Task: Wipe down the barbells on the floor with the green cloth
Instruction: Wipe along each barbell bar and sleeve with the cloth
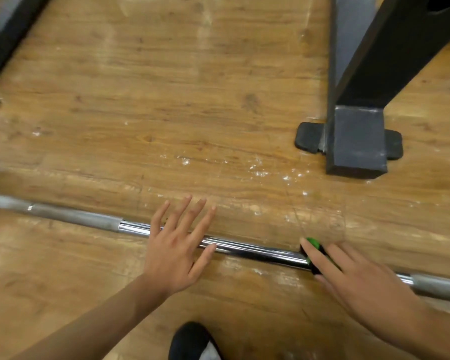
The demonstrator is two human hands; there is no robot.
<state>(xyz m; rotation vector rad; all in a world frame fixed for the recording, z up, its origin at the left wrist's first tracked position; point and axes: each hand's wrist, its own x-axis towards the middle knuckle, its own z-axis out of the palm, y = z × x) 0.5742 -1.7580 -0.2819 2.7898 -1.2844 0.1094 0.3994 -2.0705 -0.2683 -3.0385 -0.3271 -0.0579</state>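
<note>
A chrome barbell (257, 252) lies on the wooden floor (166, 100), running from 9 o'clock down to about 4 o'clock, with duller knurled stretches towards both ends. The left hand (176, 245) is spread flat across the bar near the centre of the view, fingers straight and splayed and gripping nothing. Whether the palm rests on the steel cannot be told. At 4 o'clock the right hand (359, 279) lies over the bar with fingers extended, laid on the green cloth (312, 242) — only a small green edge shows at the fingertips, right against the bar. A black steel post (356, 141) stands on a rubber pad (308, 137) at 2 o'clock. A dark shoe (190, 339) shows at 6 o'clock.
</note>
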